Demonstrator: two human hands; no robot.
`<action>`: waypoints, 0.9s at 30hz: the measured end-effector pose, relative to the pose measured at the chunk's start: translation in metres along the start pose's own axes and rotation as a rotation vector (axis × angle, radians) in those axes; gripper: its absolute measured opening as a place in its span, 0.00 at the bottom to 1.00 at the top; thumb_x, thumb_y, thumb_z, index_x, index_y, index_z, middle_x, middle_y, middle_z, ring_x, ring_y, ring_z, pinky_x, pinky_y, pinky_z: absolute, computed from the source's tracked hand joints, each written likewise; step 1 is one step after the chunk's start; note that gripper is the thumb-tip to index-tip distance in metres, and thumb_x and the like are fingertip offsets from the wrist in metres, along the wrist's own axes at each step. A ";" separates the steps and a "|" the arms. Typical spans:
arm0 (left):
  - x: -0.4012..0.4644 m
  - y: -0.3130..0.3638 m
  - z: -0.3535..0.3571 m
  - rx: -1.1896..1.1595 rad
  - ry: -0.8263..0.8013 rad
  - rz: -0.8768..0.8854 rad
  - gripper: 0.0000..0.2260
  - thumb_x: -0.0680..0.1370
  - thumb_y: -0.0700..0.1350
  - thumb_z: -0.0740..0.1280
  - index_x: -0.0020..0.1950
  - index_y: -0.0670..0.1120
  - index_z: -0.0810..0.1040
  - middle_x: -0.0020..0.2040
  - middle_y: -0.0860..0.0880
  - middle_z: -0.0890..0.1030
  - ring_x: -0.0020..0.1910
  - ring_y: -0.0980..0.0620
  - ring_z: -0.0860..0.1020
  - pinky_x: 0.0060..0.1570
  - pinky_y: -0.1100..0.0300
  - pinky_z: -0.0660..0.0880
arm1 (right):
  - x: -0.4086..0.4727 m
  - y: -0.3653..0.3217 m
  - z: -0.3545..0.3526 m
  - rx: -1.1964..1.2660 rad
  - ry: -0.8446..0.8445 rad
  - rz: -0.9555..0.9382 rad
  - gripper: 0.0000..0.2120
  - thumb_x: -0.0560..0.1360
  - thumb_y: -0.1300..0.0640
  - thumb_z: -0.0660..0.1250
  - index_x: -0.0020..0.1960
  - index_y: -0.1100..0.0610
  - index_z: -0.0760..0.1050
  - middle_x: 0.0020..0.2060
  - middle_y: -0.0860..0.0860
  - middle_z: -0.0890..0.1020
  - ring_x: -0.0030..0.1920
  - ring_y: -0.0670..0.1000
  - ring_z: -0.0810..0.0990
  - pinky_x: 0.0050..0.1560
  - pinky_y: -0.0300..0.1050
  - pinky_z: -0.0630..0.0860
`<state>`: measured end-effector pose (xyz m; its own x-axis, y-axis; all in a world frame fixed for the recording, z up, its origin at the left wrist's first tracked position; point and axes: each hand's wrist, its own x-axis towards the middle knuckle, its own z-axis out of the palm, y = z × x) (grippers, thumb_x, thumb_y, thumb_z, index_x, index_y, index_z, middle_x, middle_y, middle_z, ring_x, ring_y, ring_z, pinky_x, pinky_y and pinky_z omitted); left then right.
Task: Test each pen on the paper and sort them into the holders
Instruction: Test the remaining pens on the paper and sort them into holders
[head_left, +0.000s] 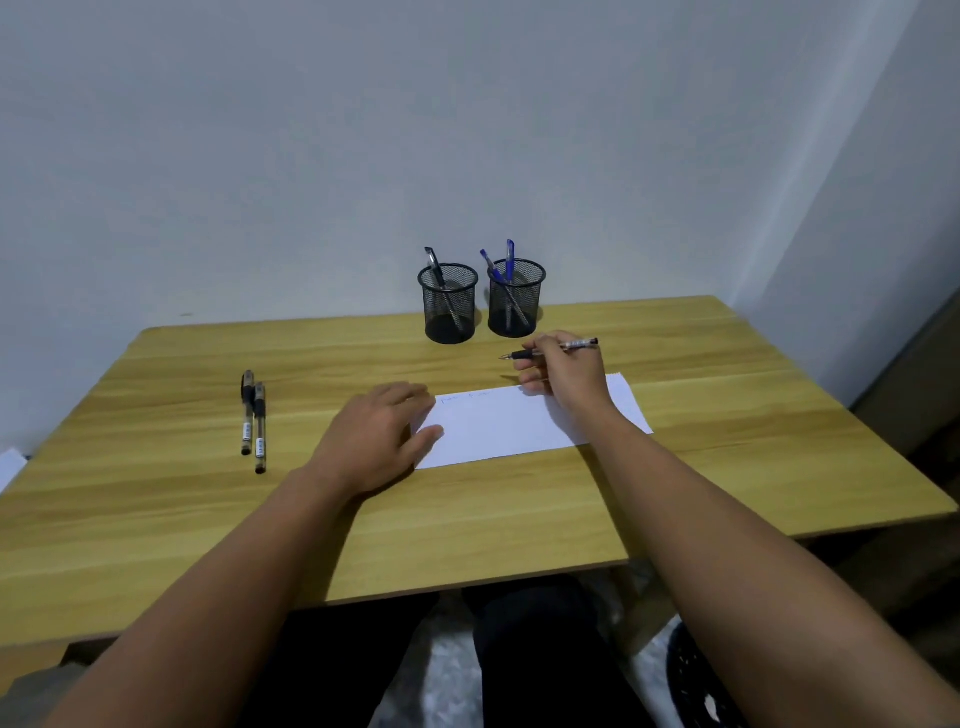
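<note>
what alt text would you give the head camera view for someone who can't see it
A person's right hand holds an uncapped pen above a paper that the left hand steadies on a wooden desk. Behind stand two mesh holders with pens; two capped pens lie left.

From my remote seat I see two bare forearms, one entering from about seven o'clock and the other from about five o'clock. Neither carries a sleeve, watch, band or ring as far as the frame reaches. The left hand (376, 439) and the right hand (563, 371) are ungloved, with short nails on the fingers I can make out. At six o'clock, below the arms, I see the person's legs in plain black trousers, dark enough that I cannot tell any seams, pockets or fabric texture.
</note>
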<state>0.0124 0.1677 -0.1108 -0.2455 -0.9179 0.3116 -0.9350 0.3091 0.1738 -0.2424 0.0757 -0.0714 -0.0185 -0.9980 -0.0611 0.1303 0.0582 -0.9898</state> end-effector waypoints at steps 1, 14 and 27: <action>-0.002 -0.001 0.003 0.005 -0.008 -0.009 0.25 0.79 0.63 0.57 0.68 0.51 0.79 0.70 0.52 0.77 0.69 0.48 0.74 0.62 0.47 0.73 | 0.001 0.004 0.000 0.000 -0.017 0.013 0.10 0.85 0.64 0.63 0.49 0.65 0.81 0.34 0.61 0.83 0.27 0.51 0.79 0.28 0.41 0.76; -0.010 -0.001 0.013 -0.002 0.070 -0.125 0.26 0.77 0.66 0.59 0.68 0.55 0.79 0.70 0.55 0.77 0.70 0.51 0.72 0.64 0.47 0.67 | 0.011 0.027 0.001 -0.085 -0.124 -0.055 0.17 0.84 0.57 0.71 0.38 0.61 0.74 0.34 0.62 0.78 0.30 0.51 0.78 0.32 0.44 0.74; -0.011 0.000 0.013 0.014 0.117 -0.178 0.26 0.74 0.68 0.61 0.66 0.56 0.80 0.69 0.56 0.78 0.69 0.52 0.72 0.63 0.48 0.66 | 0.010 0.042 -0.003 -0.191 -0.155 -0.108 0.18 0.82 0.58 0.73 0.35 0.61 0.75 0.30 0.60 0.80 0.32 0.53 0.82 0.35 0.47 0.78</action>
<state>0.0118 0.1748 -0.1259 -0.0452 -0.9226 0.3832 -0.9648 0.1399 0.2229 -0.2402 0.0680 -0.1138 0.1315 -0.9899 0.0523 -0.0544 -0.0599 -0.9967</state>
